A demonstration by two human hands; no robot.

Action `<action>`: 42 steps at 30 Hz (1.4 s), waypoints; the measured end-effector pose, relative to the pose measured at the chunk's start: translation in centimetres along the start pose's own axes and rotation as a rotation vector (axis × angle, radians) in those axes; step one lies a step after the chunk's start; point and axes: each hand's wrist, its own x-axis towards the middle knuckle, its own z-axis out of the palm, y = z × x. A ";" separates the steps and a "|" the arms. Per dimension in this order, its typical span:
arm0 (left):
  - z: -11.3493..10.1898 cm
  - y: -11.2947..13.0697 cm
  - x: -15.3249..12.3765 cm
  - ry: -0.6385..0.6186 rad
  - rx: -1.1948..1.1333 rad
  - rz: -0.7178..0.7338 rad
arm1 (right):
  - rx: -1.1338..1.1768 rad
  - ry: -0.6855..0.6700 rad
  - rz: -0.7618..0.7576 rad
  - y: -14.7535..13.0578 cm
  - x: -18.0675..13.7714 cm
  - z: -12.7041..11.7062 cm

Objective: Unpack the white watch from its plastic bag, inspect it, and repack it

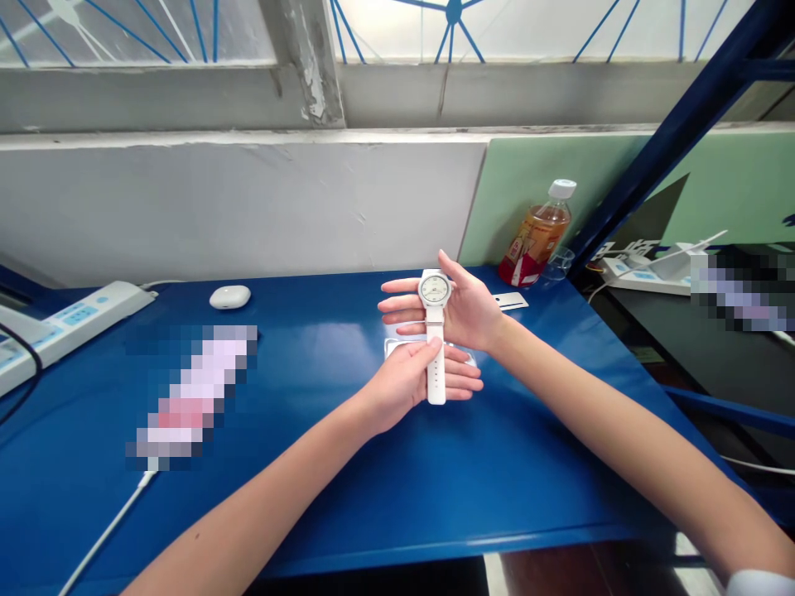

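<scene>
A white wristwatch (436, 319) with a round pale dial is held up over the blue desk, its strap hanging straight toward me. My left hand (416, 377) pinches the lower strap, thumb on top and fingers stretched flat behind it. The watch head lies across the extended fingers of my right hand (463, 306), whose thumb points up beside the case. Behind both hands, a clear or whitish flat item (391, 344) on the desk is mostly hidden, so I cannot tell its kind.
On the blue desk (310, 480) lie a white earbud case (229, 297), a blurred-out phone-like item (195, 393) with a white cable (112, 530), and a white card (510, 300). A power strip (74, 327) stands left. A drink bottle (537, 236) stands back right, near a blue post (671, 149).
</scene>
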 end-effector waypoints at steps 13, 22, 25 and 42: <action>-0.1 -0.3 0.0 -0.086 -0.044 0.022 | 0.044 0.043 0.017 -0.4 -0.1 0.4; -0.2 0.1 -0.1 -0.099 -0.042 0.031 | 0.042 0.098 -0.031 -0.5 -0.3 0.5; -0.3 0.0 0.0 -0.080 -0.036 0.027 | 0.040 0.092 -0.041 -0.5 -0.4 0.5; 0.2 0.1 0.2 -0.030 -0.035 0.039 | 0.049 -0.009 -0.039 -0.4 0.0 -0.6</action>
